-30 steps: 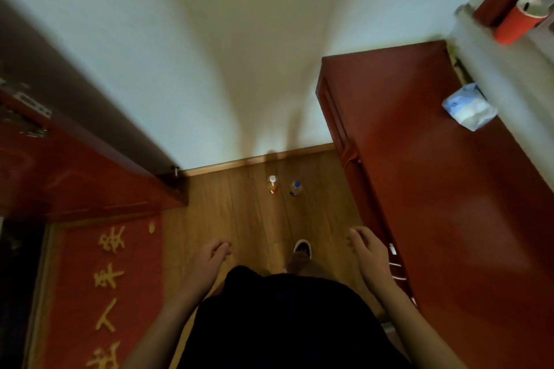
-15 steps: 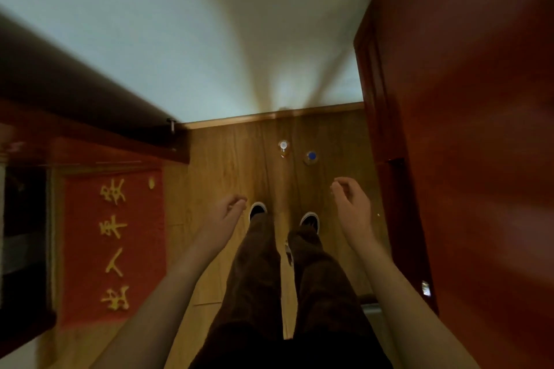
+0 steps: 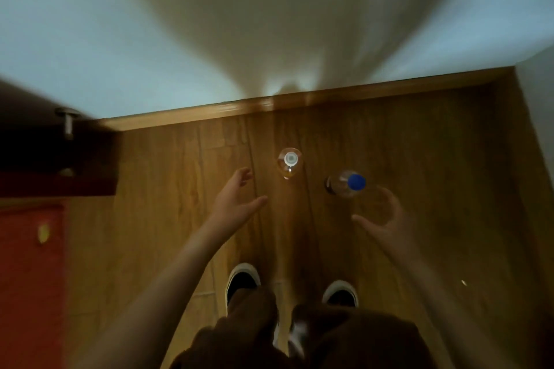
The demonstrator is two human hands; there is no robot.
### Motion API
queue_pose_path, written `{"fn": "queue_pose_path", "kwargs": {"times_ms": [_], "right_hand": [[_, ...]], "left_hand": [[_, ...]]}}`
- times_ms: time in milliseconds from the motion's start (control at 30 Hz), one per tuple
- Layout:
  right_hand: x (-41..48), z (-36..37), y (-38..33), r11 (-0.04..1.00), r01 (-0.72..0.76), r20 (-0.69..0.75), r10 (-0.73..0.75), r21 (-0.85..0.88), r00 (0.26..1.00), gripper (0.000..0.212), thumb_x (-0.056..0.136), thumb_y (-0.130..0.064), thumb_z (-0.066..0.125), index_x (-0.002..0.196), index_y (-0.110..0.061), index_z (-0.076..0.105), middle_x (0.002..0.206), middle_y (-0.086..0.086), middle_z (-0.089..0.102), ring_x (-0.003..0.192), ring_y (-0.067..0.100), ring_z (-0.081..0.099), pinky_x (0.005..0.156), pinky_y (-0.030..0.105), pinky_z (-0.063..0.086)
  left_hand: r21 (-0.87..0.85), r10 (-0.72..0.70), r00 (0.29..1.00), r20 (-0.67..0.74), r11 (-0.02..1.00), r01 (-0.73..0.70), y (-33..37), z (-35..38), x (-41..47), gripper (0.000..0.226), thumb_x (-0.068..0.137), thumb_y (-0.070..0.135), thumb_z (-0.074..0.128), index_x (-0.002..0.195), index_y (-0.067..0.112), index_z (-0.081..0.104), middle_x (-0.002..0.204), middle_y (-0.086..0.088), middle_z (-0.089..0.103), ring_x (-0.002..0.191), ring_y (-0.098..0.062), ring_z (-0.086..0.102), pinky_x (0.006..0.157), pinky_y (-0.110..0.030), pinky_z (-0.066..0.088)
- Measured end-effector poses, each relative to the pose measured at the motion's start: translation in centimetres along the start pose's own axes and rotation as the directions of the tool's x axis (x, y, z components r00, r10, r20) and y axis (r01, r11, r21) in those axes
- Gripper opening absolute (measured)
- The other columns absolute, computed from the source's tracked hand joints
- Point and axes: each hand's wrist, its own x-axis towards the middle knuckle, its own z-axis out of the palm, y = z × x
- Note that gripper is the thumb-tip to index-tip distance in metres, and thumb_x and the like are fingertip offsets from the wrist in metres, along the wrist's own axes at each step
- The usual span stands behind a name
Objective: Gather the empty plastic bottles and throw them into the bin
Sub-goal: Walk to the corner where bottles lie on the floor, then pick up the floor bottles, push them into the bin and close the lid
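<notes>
Your left hand (image 3: 236, 204) and right hand (image 3: 382, 223) hover open and empty, one beside each upright bottle (image 3: 289, 162) (image 3: 347, 183) on the floor (image 3: 168, 189), cupped ready to grasp both together.

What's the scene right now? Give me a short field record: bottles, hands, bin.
bottles: two upright on the wood floor near the wall, white-capped bottle and blue-capped bottle
left hand: open, beside the white-capped bottle, not touching
right hand: open, close to the blue-capped bottle, contact unclear
bin: not in view
held: nothing
</notes>
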Motion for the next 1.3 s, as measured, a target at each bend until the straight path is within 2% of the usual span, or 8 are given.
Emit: {"fn": "queue_pose_path", "kwargs": {"times_ms": [100,233,433,600,700,833,1100,1300], "right_hand": [[5.6,3.2,4.1,1.000,0.022,0.072,-0.023,0.020,0.997,0.094,0.065,-0.027,0.089,0.143,-0.034,0.037,0.144,-0.012,0.043,0.129,0.009,0.044,0.102,0.034,0.044],[10.6,6.5,6.5,0.988,0.083,0.083,-0.094,0.130,0.992,0.075,0.063,-0.008,0.089,0.125,-0.031,0.053,0.119,-0.014,0.060,0.104,-0.011,0.060,0.076,0.008,0.052],[13.3,8.6,6.8,0.965,0.145,-0.107,-0.124,0.219,0.987,0.061,0.067,-0.002,0.085,0.101,-0.042,0.054,0.102,-0.020,0.061,0.091,-0.014,0.064,0.073,0.013,0.051],[12.1,8.0,5.6,0.954,0.179,-0.128,-0.152,0.239,0.980,0.061,0.068,-0.009,0.085,0.108,-0.042,0.055,0.114,-0.015,0.064,0.105,-0.001,0.063,0.087,0.020,0.051],[10.0,7.3,4.2,0.962,0.178,-0.116,-0.156,0.206,0.981,0.057,0.070,-0.007,0.084,0.113,-0.034,0.058,0.112,-0.013,0.065,0.104,-0.006,0.063,0.079,0.011,0.052],[4.3,5.4,0.2,0.970,0.158,-0.081,-0.145,0.186,0.986,0.052,0.072,-0.009,0.084,0.118,-0.016,0.061,0.111,-0.003,0.069,0.103,0.002,0.066,0.080,0.012,0.051],[-13.9,-2.7,-19.5,0.960,0.223,-0.062,-0.216,0.170,0.974,0.037,0.075,-0.003,0.080,0.095,-0.028,0.061,0.086,-0.005,0.069,0.084,-0.002,0.068,0.070,0.010,0.051],[-30.0,-10.3,-35.4,0.950,0.272,-0.019,-0.272,0.156,0.962,0.048,0.074,-0.009,0.082,0.112,-0.026,0.058,0.105,-0.001,0.069,0.100,0.008,0.068,0.084,0.026,0.057]], "left_hand": [[-0.002,0.074,0.996,0.048,0.997,-0.074,-4.5,3.3,7.3,0.094,0.072,0.027,0.082,0.149,0.017,0.030,0.150,-0.002,0.040,0.136,-0.016,0.040,0.108,-0.036,0.039],[-0.042,0.216,0.970,0.108,0.976,-0.213,-7.6,7.1,13.8,0.101,0.065,0.028,0.087,0.148,0.020,0.030,0.147,0.001,0.041,0.128,-0.008,0.040,0.103,-0.030,0.040],[-0.086,0.383,0.922,0.060,0.922,-0.378,-8.1,9.8,17.5,0.064,0.061,0.041,0.083,0.116,0.040,0.051,0.117,0.015,0.061,0.112,-0.004,0.059,0.096,-0.040,0.051],[-0.083,0.410,0.911,0.043,0.910,-0.406,-8.1,8.8,16.7,0.073,0.062,0.047,0.082,0.126,0.024,0.055,0.121,0.005,0.063,0.114,-0.010,0.060,0.096,-0.044,0.051],[-0.124,0.388,0.922,-0.009,0.914,-0.386,-7.0,7.3,13.3,0.066,0.062,0.041,0.083,0.122,0.035,0.055,0.119,0.012,0.064,0.112,-0.003,0.060,0.096,-0.033,0.051],[-0.156,0.378,0.923,-0.073,0.910,-0.385,-3.5,3.5,6.4,0.065,0.066,0.037,0.081,0.124,0.034,0.053,0.120,0.028,0.062,0.113,0.002,0.060,0.095,-0.020,0.049],[-0.209,0.227,0.957,-0.180,0.942,-0.263,11.9,-11.8,-12.7,0.069,0.067,0.028,0.086,0.124,0.040,0.048,0.115,0.029,0.056,0.106,0.019,0.054,0.085,-0.002,0.045],[-0.261,0.134,0.962,-0.237,0.945,-0.196,25.8,-26.1,-30.5,0.077,0.067,0.032,0.086,0.134,0.029,0.049,0.116,0.027,0.055,0.103,0.005,0.055,0.086,-0.015,0.044]]}}
